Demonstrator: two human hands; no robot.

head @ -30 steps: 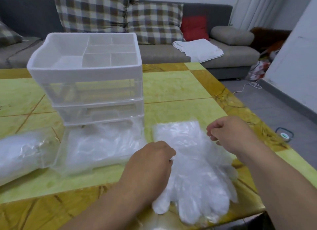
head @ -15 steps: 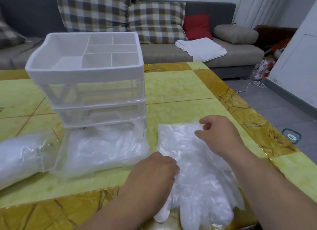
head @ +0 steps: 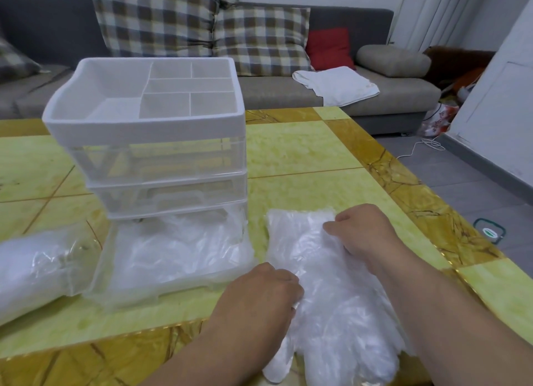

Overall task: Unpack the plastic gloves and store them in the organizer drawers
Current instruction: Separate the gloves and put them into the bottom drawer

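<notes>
A stack of clear plastic gloves (head: 334, 307) lies flat on the table at the near right, fingers toward me. My left hand (head: 259, 296) is curled at the stack's left edge and grips it there. My right hand (head: 366, 233) sits on the far part of the stack, its fingers curled into the plastic. The white organizer (head: 155, 143) stands at the left centre with a divided top tray. Its bottom drawer (head: 99, 273) is pulled out toward me and holds loose gloves (head: 178, 250). A clear bag of gloves (head: 31, 267) lies at the far left.
The yellow and gold table (head: 302, 152) ends close to the gloves on the near and right sides. Behind it stands a grey sofa (head: 288, 91) with checked cushions and a white cloth (head: 337, 83). A cable and a small box lie on the floor at right.
My right hand has moved left from the stack's right edge onto its far part. My left hand has stayed at the left edge.
</notes>
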